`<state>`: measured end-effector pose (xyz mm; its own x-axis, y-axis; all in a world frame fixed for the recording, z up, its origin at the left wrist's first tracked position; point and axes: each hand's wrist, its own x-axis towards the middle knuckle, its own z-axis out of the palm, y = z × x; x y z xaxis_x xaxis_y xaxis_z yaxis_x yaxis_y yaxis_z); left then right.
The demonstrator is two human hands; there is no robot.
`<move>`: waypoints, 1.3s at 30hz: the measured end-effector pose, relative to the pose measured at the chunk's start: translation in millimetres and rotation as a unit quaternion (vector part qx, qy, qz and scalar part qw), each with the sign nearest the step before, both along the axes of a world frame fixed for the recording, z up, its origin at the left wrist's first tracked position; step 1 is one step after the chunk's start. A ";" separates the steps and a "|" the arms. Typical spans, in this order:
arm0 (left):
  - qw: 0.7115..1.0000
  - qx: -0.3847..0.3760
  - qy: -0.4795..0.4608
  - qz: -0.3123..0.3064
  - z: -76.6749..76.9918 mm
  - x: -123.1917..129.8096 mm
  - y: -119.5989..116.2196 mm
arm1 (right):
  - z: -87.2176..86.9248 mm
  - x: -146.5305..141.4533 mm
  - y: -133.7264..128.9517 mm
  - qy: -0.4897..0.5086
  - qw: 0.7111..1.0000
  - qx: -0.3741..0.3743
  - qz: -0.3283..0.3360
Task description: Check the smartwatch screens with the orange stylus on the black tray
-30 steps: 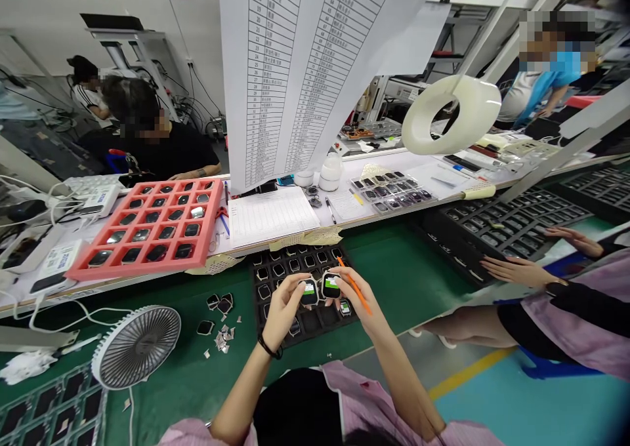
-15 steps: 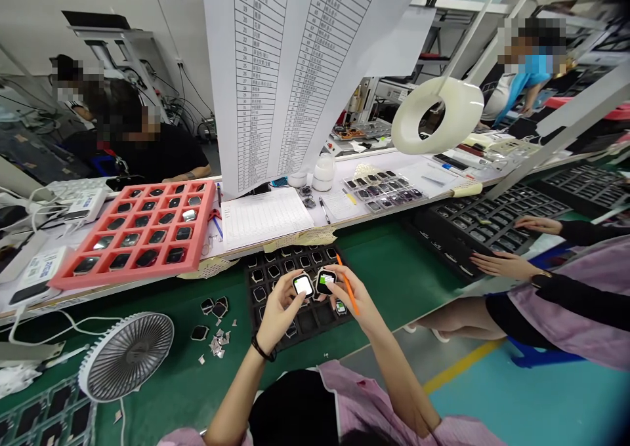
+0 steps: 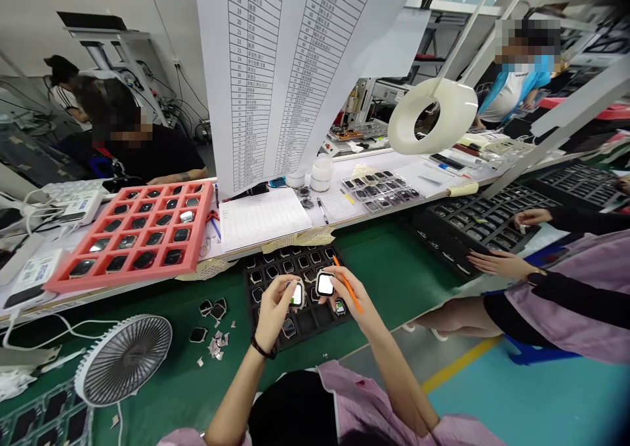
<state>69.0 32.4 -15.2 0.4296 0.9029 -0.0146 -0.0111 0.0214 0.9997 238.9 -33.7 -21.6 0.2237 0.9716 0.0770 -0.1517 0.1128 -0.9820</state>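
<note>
We log a green-matted bench (image 3: 398, 269) carrying a black compartment tray (image 3: 308, 321), a small fan (image 3: 123, 361) and loose scraps (image 3: 215, 347); on the white bench (image 3: 315, 213) behind lie a red foam tray (image 3: 123, 277) and a paper form (image 3: 260, 220).

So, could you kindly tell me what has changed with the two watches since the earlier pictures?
The left hand has tilted its smartwatch sideways, and the right smartwatch now shows a white screen instead of green. Both hands still hold their watches, the right hand also keeping its orange stick, above the black tray.

White wall panels (image 3: 29, 20), teal floor (image 3: 522, 393), yellow stripe (image 3: 457, 365)
</note>
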 end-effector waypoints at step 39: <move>0.997 0.012 0.043 -0.065 -1.2 1.1 3.2 | 3.5 3.3 0.6 0.014 0.999 -0.025 -0.031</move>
